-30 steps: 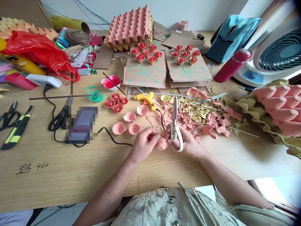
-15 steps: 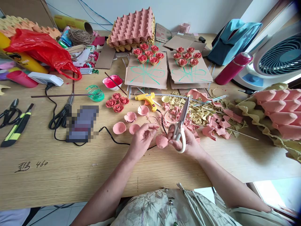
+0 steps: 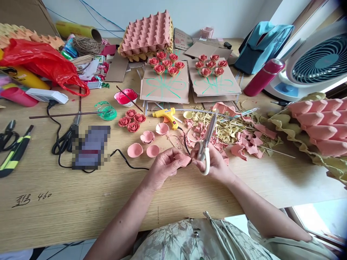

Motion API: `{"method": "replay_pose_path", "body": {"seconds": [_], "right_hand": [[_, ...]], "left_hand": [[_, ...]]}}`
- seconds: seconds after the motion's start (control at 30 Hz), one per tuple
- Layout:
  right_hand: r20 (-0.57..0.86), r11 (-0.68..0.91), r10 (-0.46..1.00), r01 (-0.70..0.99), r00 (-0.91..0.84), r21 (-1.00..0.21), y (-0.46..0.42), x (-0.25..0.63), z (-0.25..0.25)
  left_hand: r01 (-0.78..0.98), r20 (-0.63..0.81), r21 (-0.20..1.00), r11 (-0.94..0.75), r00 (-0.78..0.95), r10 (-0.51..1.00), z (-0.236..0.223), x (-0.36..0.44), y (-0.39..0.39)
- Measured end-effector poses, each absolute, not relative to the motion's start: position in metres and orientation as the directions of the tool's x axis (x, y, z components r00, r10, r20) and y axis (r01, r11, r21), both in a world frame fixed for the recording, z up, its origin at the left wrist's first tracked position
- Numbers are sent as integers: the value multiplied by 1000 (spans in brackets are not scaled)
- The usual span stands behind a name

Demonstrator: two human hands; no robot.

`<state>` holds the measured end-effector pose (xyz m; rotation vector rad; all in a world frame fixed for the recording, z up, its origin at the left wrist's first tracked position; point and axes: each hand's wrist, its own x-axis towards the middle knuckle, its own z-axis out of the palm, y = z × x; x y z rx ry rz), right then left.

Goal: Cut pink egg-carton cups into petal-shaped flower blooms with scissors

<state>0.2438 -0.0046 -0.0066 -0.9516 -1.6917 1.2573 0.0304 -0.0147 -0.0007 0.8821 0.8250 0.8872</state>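
Note:
My left hand (image 3: 166, 167) pinches a small pink egg-carton piece (image 3: 183, 159) over the table's front half. Scissors (image 3: 209, 133) with white handles rest in my right hand (image 3: 217, 166), blades pointing up and away; the right fingertips are close to the pink piece, and I cannot tell whether they touch it. Just beyond my left hand sit several pink cut cups (image 3: 148, 137), some nested. Behind them stand red-painted paper roses (image 3: 133, 126). A yellow glue gun (image 3: 166, 115) lies beyond my hands, its black cord running toward them.
Pink and yellow carton scraps (image 3: 241, 137) spread behind my right hand. Egg trays (image 3: 320, 122) stand at right, near a fan (image 3: 322, 65) and a red flask (image 3: 264, 77). Cardboard squares (image 3: 165, 86) bear more roses. A phone (image 3: 92, 146), cords and a utility knife (image 3: 16, 153) lie left.
My left hand has closed on the pink piece, which has tilted and shifted slightly left and up. The scissors stay in my right hand. The whole view has shifted a little.

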Motion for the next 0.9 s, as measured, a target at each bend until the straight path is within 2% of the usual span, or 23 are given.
{"method": "replay_pose_path", "body": {"seconds": [0.17, 0.33, 0.43, 0.63, 0.9], "right_hand": [[142, 304, 851, 254, -506, -918, 5, 256, 3], [192, 560, 719, 392, -668, -730, 12, 260, 13], [200, 648, 666, 426, -718, -632, 14, 261, 11], [191, 688, 648, 458, -738, -562, 14, 261, 13], [175, 700, 649, 490, -741, -520, 12, 260, 19]], "left_hand": [[-236, -197, 927, 291, 353, 914, 2, 25, -11], [-218, -106, 959, 180, 314, 944, 4, 22, -7], [-152, -95, 977, 146, 300, 949, 8, 21, -6], [6, -98, 995, 100, 261, 960, 18, 18, -5], [83, -101, 993, 81, 270, 957, 19, 13, -4]]}}
